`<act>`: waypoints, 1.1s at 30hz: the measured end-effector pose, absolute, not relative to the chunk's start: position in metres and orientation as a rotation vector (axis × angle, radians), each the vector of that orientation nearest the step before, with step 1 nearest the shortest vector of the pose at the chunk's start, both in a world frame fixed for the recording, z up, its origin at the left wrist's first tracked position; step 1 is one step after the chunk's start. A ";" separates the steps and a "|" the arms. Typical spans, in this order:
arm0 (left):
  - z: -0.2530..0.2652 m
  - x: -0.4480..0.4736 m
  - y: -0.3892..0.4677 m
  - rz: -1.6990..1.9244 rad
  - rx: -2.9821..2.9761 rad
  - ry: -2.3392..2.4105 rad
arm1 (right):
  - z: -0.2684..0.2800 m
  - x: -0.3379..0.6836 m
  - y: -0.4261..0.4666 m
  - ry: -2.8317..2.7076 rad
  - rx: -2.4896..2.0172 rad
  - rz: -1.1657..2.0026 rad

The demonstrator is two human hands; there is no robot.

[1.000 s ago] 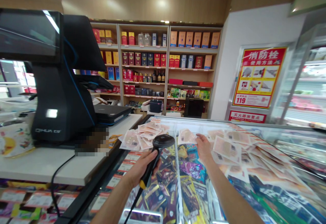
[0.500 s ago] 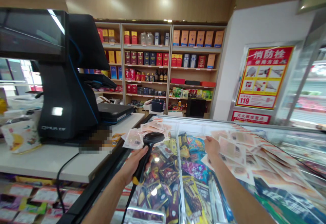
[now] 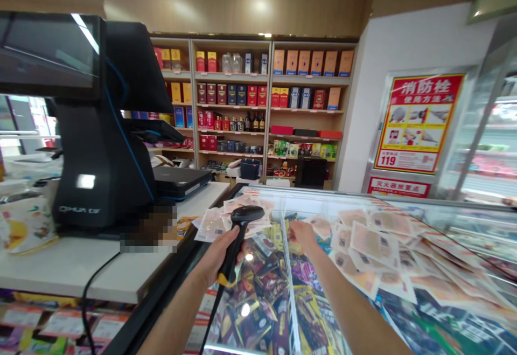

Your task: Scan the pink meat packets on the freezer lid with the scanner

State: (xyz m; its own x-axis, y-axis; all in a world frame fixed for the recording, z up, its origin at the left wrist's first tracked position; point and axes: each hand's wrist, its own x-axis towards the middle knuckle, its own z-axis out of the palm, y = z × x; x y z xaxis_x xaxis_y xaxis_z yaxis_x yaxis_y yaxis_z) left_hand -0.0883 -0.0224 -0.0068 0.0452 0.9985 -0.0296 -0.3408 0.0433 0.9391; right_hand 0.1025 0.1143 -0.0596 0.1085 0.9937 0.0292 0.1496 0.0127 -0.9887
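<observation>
My left fingers (image 3: 230,236) grip the black scanner (image 3: 246,214), and to its right, by flat packets (image 3: 375,242), my right fingers (image 3: 298,230) curl, but I can't tell if they're empty.

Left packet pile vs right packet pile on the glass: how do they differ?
The right pile spreads wider and shows more packets than the left pile. The scanner hides part of the left pile, none of the right pile. Both hold flat, pale packets with dark printed codes.
</observation>
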 end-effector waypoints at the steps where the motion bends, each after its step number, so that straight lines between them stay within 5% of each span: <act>1: -0.004 -0.086 -0.017 1.300 0.945 0.923 | -0.059 0.093 0.114 -1.239 -1.346 1.085; 23: -0.010 -0.083 -0.002 1.236 0.921 0.743 | -0.051 0.051 0.131 -1.214 -1.416 1.420; 33: -0.008 -0.071 -0.005 1.165 0.960 0.727 | -0.061 0.094 0.127 -1.163 -1.212 1.084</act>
